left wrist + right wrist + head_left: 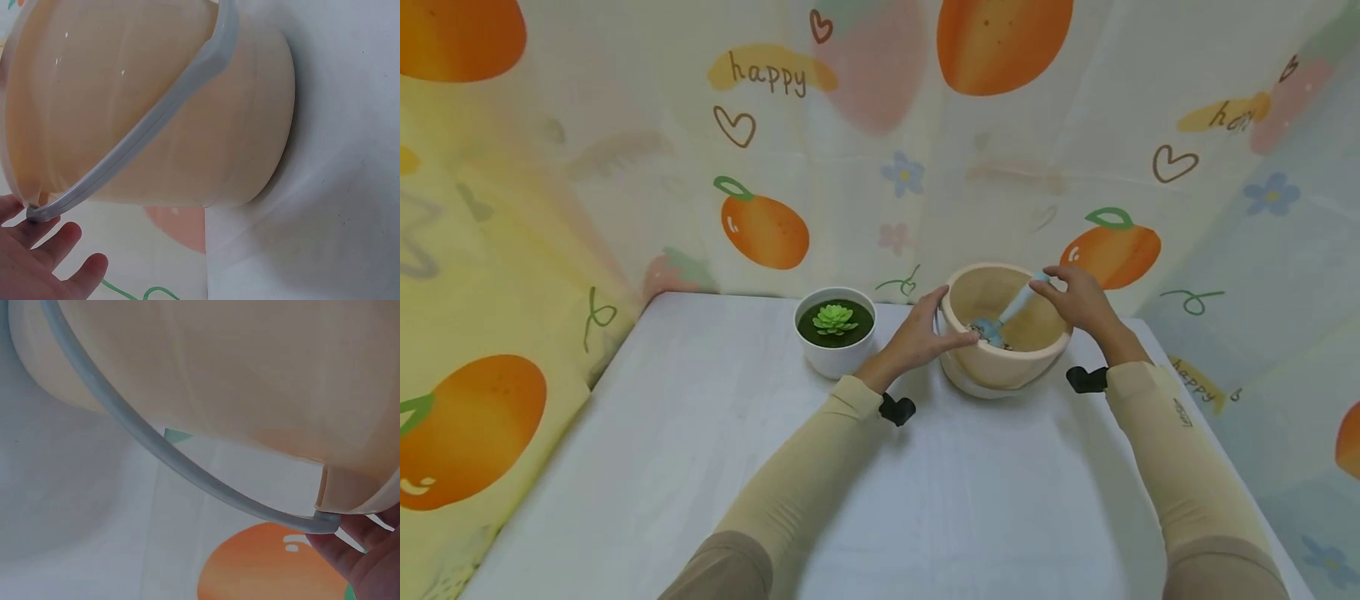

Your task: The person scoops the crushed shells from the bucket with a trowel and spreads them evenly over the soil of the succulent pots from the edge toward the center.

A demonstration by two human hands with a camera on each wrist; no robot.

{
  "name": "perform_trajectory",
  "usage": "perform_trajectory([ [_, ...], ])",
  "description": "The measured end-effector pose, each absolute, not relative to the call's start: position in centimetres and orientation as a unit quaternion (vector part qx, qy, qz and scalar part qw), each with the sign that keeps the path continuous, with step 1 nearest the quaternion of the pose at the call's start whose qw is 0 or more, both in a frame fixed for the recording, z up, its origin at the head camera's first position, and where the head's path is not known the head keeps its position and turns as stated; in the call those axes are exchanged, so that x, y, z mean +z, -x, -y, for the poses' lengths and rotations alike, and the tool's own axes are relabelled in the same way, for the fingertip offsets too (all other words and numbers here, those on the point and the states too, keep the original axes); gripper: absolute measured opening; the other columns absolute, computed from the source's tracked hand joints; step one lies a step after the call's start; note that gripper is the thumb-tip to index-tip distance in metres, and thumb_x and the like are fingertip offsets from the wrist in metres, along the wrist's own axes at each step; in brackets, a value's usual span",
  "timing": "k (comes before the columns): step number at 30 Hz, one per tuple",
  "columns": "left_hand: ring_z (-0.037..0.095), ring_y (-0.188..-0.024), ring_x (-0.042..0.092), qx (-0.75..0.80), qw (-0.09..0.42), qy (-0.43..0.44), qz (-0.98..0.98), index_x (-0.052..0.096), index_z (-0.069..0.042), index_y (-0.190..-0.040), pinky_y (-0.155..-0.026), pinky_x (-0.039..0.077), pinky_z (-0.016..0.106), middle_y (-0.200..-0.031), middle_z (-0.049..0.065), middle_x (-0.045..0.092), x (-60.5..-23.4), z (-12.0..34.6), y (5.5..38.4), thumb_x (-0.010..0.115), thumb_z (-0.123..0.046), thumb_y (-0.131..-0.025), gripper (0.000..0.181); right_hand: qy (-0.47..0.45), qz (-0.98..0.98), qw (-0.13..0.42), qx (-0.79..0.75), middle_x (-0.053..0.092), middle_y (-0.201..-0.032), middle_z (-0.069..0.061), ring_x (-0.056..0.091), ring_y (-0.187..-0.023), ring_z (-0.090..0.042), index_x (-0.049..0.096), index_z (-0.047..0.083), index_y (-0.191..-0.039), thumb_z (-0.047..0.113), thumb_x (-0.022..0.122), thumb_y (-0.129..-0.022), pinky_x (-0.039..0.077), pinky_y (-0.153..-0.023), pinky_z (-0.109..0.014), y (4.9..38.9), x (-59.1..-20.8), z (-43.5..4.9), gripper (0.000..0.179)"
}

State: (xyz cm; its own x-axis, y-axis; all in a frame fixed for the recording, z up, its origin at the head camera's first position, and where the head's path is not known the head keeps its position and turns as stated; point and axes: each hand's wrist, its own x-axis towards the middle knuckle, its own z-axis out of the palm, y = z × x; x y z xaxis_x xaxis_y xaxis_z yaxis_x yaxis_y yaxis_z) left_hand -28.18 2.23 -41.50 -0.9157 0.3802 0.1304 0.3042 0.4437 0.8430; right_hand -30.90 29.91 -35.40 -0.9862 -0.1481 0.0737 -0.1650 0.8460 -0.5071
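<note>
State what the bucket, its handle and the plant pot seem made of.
Bucket: probably plastic, smooth and slightly glossy; small bright glints show. Handle: likely moulded grey plastic, satin, with soft highlights along its curve. Plant pot: smooth, low-sheen, evenly white; plastic or ceramic, I can't tell.

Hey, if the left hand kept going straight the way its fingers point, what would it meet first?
The beige bucket, most likely: the left hand is right at its rim. Depth is unclear, so the end of the bucket's gray handle might come first.
</note>
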Motion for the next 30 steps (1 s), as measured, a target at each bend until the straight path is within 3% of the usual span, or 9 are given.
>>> perform_trajectory([
  [10, 0.023, -0.147, 0.03, 0.51, 0.035, -0.194, -0.837, 0.021, -0.011, -0.156, -0.117, 0.031, 0.044, -0.158, 0.01, 0.03, -41.6, -2.4, 28.1, 0.077, -0.049, -0.078, 0.103, -0.062, 0.959, 0.039, 0.273, 0.052, -0.133, -0.031, 0.043, -0.129, -0.047, 0.058, -0.008, -0.126, 0.028, 0.053, -0.101, 0.032, -0.11, -0.06, 30.9, -34.9, -29.3, 0.043],
  [19, 0.023, -0.14, 0.038, 0.479, 0.015, -0.223, -0.849, 0.026, -0.007, -0.153, -0.113, 0.038, 0.042, -0.152, 0.013, 0.038, -41.4, -2.7, 28.7, 0.077, -0.046, -0.078, 0.099, -0.077, 0.952, 0.101, 0.279, 0.063, -0.111, -0.029, 0.057, -0.102, -0.041, 0.064, -0.007, -0.117, 0.022, 0.059, -0.098, 0.047, -0.089, -0.053, 30.0, -34.6, -28.3, 0.035],
  [21, 0.022, -0.137, 0.041, 0.476, 0.009, -0.229, -0.849, 0.028, -0.008, -0.153, -0.112, 0.04, 0.042, -0.149, 0.012, 0.041, -41.3, -2.9, 28.8, 0.078, -0.047, -0.077, 0.098, -0.074, 0.949, 0.111, 0.286, 0.065, -0.105, -0.028, 0.061, -0.09, -0.034, 0.065, -0.007, -0.114, 0.02, 0.062, -0.095, 0.05, -0.08, -0.044, 29.9, -34.6, -27.9, 0.033],
  [25, 0.022, -0.136, 0.042, 0.465, 0.011, -0.22, -0.858, 0.026, -0.01, -0.153, -0.111, 0.04, 0.041, -0.15, 0.012, 0.039, -41.1, -3.0, 28.9, 0.079, -0.052, -0.075, 0.103, -0.03, 0.919, 0.091, 0.382, 0.065, -0.1, -0.024, 0.061, -0.066, -0.005, 0.064, -0.01, -0.116, 0.019, 0.069, -0.091, 0.049, -0.067, -0.017, 29.9, -34.7, -26.9, 0.039],
  [27, 0.024, -0.14, 0.039, 0.463, 0.02, -0.21, -0.861, 0.022, -0.01, -0.155, -0.112, 0.039, 0.042, -0.154, 0.012, 0.035, -41.1, -3.0, 28.9, 0.079, -0.053, -0.075, 0.107, 0.0, 0.893, 0.069, 0.444, 0.064, -0.102, -0.019, 0.06, -0.064, 0.004, 0.061, -0.012, -0.12, 0.019, 0.069, -0.091, 0.051, -0.065, -0.011, 29.9, -34.8, -26.3, 0.043],
  [30, 0.026, -0.144, 0.034, 0.462, 0.036, -0.2, -0.863, 0.017, -0.01, -0.156, -0.114, 0.036, 0.043, -0.158, 0.013, 0.028, -41.0, -2.9, 28.8, 0.078, -0.055, -0.075, 0.111, 0.025, 0.866, 0.04, 0.498, 0.06, -0.102, -0.011, 0.06, -0.065, 0.005, 0.058, -0.014, -0.123, 0.018, 0.067, -0.092, 0.054, -0.068, -0.011, 29.7, -34.7, -25.5, 0.045],
])
